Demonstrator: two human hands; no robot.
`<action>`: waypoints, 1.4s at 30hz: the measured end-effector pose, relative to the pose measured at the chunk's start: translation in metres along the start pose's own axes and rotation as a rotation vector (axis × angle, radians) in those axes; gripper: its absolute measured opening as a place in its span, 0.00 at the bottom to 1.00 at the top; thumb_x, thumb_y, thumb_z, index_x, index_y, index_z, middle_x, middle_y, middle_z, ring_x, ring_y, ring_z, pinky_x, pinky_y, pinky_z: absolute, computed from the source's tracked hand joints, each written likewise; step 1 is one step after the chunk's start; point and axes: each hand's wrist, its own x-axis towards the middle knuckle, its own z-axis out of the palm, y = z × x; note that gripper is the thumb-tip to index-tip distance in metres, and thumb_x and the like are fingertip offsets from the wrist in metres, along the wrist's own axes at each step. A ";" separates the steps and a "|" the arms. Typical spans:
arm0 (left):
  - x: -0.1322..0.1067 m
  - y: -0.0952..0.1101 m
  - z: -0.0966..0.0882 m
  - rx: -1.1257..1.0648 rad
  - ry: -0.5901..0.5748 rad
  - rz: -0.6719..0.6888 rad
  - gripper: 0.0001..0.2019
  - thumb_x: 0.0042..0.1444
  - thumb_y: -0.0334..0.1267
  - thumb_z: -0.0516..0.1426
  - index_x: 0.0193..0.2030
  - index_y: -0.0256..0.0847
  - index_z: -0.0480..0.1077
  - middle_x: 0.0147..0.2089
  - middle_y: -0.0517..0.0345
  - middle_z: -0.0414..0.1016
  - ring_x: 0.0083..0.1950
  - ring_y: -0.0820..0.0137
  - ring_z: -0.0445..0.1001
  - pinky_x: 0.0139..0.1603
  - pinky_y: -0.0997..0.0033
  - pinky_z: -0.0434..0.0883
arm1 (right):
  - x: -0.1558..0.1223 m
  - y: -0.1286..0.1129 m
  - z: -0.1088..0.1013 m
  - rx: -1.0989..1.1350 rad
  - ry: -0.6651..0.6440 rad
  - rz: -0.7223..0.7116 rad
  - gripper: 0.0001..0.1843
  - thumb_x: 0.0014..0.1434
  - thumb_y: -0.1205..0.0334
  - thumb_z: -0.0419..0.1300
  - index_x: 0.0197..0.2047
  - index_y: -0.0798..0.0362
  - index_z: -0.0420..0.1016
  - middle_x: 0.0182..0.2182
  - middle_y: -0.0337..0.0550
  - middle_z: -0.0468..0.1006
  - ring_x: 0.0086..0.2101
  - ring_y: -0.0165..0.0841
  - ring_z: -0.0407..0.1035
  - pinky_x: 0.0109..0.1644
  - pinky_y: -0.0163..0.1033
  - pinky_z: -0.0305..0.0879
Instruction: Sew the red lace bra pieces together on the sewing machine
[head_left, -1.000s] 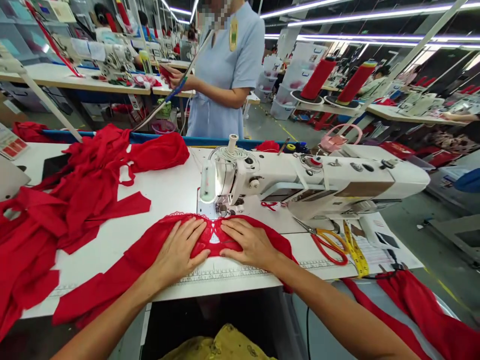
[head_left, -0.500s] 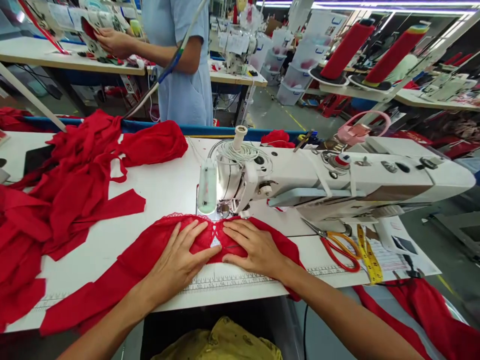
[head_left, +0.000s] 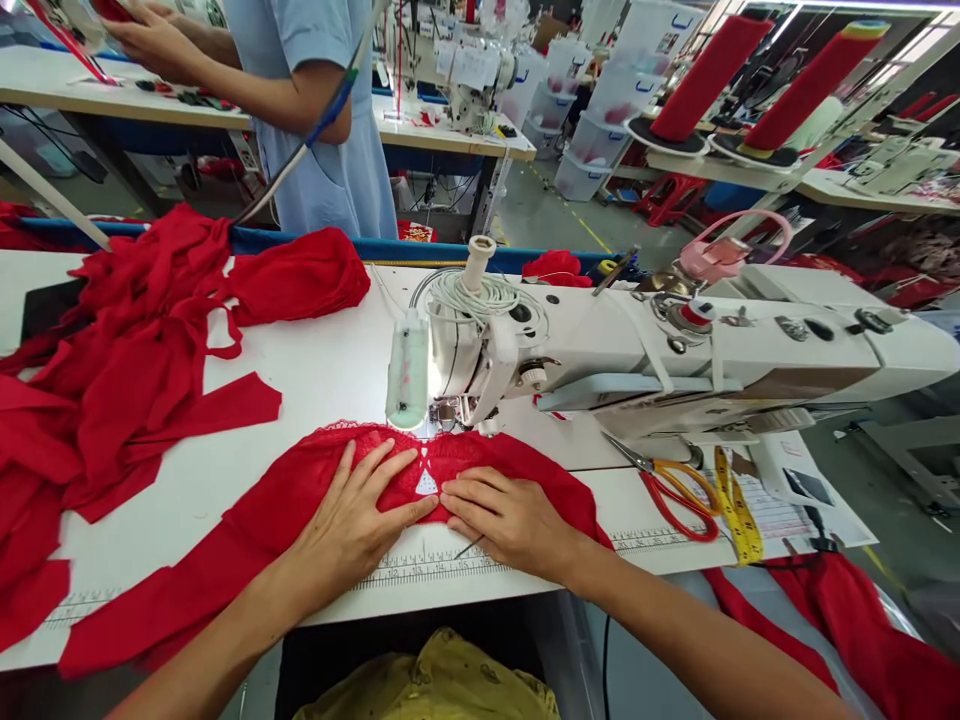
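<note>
– Since I can't see it, what is biggest, and where?

– One white worktable (head_left: 322, 370) spreads under the left hand (head_left: 360, 525) and the right hand (head_left: 510, 520). Beyond it, ahead of the left hand, stands one person in light blue (head_left: 330, 190), face out of view. One white sewing machine (head_left: 600, 330) lies ahead of the right hand and stretches away to its right.

– And the cloth?

– One heap of red fabric (head_left: 142, 330) sits left of the left hand, well apart from it. One red garment (head_left: 469, 450) lies directly beneath both hands, its lace edge ahead of the fingertips, close to the machine's needle area. A small gap shows in it between the hands, with white visible through.

– How are the hands?

– Two, both on the garment. The left lies flat, fingers spread. The right has its fingers drawn together on the cloth; I cannot tell whether it grips.

– Smaller things?

– Two red thread cones (head_left: 712, 80), far ahead and right of the right hand. One pair of scissors (head_left: 651, 468) to its right, then one yellow measuring tape (head_left: 739, 510) just beside them. Smallest, one thin dark tool (head_left: 470, 548) pokes out from under the right hand's fingers.
</note>
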 end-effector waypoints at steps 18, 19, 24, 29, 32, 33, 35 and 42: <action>-0.003 0.001 0.001 -0.016 0.019 -0.012 0.24 0.64 0.25 0.54 0.61 0.58 0.69 0.73 0.52 0.47 0.74 0.48 0.46 0.68 0.28 0.51 | -0.002 0.001 -0.002 -0.031 -0.018 0.013 0.11 0.68 0.60 0.58 0.49 0.52 0.78 0.42 0.44 0.82 0.44 0.36 0.73 0.33 0.34 0.72; -0.003 0.002 -0.001 -0.017 0.014 -0.011 0.24 0.65 0.25 0.53 0.61 0.58 0.69 0.74 0.52 0.47 0.74 0.48 0.46 0.67 0.28 0.51 | -0.002 0.001 -0.003 -0.013 -0.018 0.014 0.10 0.68 0.59 0.58 0.48 0.52 0.78 0.42 0.43 0.82 0.44 0.36 0.73 0.33 0.34 0.72; 0.001 0.005 -0.013 -0.034 0.066 -0.053 0.20 0.68 0.28 0.49 0.61 0.53 0.67 0.72 0.49 0.51 0.73 0.52 0.50 0.69 0.33 0.53 | 0.003 0.000 -0.005 0.011 0.118 0.197 0.12 0.70 0.61 0.54 0.51 0.52 0.76 0.45 0.46 0.80 0.44 0.36 0.73 0.45 0.40 0.75; 0.007 -0.007 -0.003 0.105 0.292 -0.359 0.43 0.59 0.54 0.63 0.72 0.39 0.48 0.68 0.33 0.53 0.71 0.41 0.51 0.68 0.32 0.53 | 0.014 -0.002 0.012 -0.206 0.080 0.472 0.30 0.65 0.47 0.58 0.62 0.59 0.67 0.55 0.62 0.72 0.56 0.53 0.66 0.40 0.51 0.78; 0.005 -0.015 0.007 0.153 0.264 -0.358 0.48 0.55 0.59 0.64 0.73 0.39 0.46 0.69 0.32 0.49 0.72 0.37 0.47 0.67 0.28 0.50 | 0.016 -0.002 0.021 -0.179 0.014 0.504 0.29 0.65 0.47 0.59 0.62 0.56 0.68 0.57 0.60 0.71 0.58 0.51 0.64 0.42 0.51 0.79; 0.003 -0.015 0.007 0.156 0.268 -0.337 0.46 0.56 0.58 0.64 0.73 0.39 0.47 0.69 0.32 0.49 0.72 0.37 0.47 0.68 0.27 0.49 | 0.015 -0.002 0.022 -0.172 0.028 0.507 0.28 0.66 0.49 0.59 0.62 0.57 0.68 0.57 0.60 0.71 0.58 0.51 0.64 0.44 0.51 0.78; 0.002 -0.013 0.003 0.150 0.308 -0.264 0.41 0.60 0.53 0.62 0.72 0.39 0.49 0.69 0.32 0.48 0.72 0.38 0.47 0.68 0.28 0.49 | 0.013 -0.003 0.021 -0.153 0.099 0.484 0.26 0.67 0.52 0.58 0.62 0.57 0.68 0.57 0.60 0.71 0.58 0.49 0.64 0.46 0.49 0.77; 0.015 0.010 -0.007 -0.193 0.238 0.057 0.05 0.69 0.32 0.52 0.44 0.38 0.70 0.45 0.51 0.72 0.45 0.64 0.72 0.46 0.65 0.72 | 0.015 -0.007 0.010 0.287 0.077 0.197 0.07 0.68 0.64 0.58 0.43 0.50 0.79 0.40 0.42 0.79 0.40 0.34 0.70 0.41 0.38 0.70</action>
